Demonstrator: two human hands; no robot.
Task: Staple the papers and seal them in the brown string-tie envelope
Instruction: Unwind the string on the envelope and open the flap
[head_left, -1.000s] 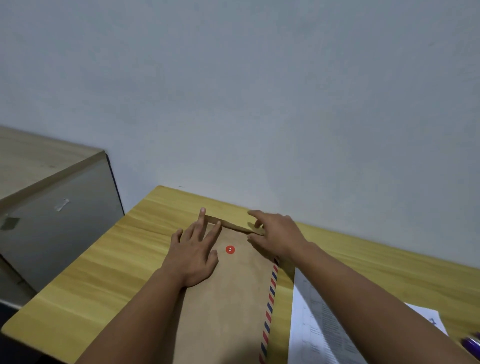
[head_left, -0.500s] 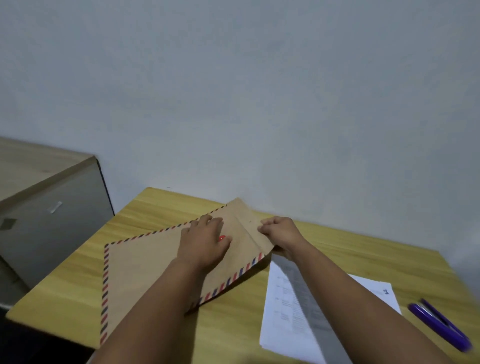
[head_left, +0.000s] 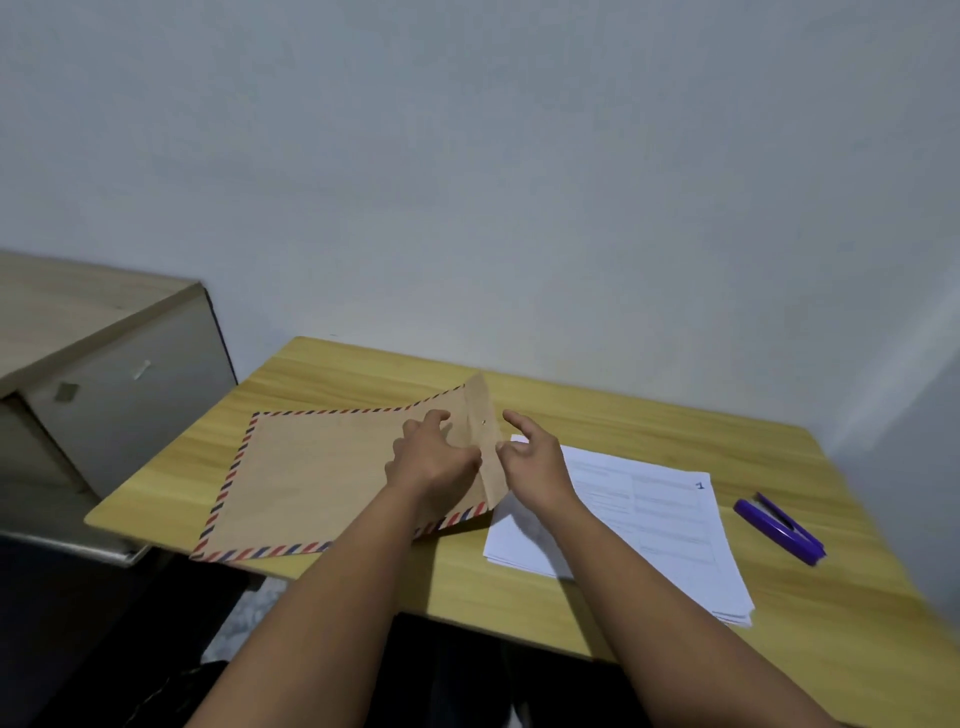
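Left hand: our left hand (head_left: 434, 457) pinches the envelope's flap end, fingers curled onto the brown paper.
Right hand: our right hand (head_left: 532, 457) sits just beside that flap, fingers loosely spread; we cannot tell whether it touches the paper.
Envelope: one brown envelope (head_left: 322, 478) with a red-and-blue striped border lies left of the grip, its flap (head_left: 485, 441) raised under our fingers.
Papers: one stack of printed sheets (head_left: 649, 525) lies right of the grip, outside the envelope; we cannot count the sheets.
Stapler: one purple stapler (head_left: 779, 527) rests further right, apart from the stack.
Table: one wooden table (head_left: 363, 374) carries all of it.
Cabinet: one grey cabinet (head_left: 119, 395) stands far left of the grip, cut off by the frame edge.
Hard to see: our left hand hides the envelope's fastening; the print on the top sheet is too small to read.
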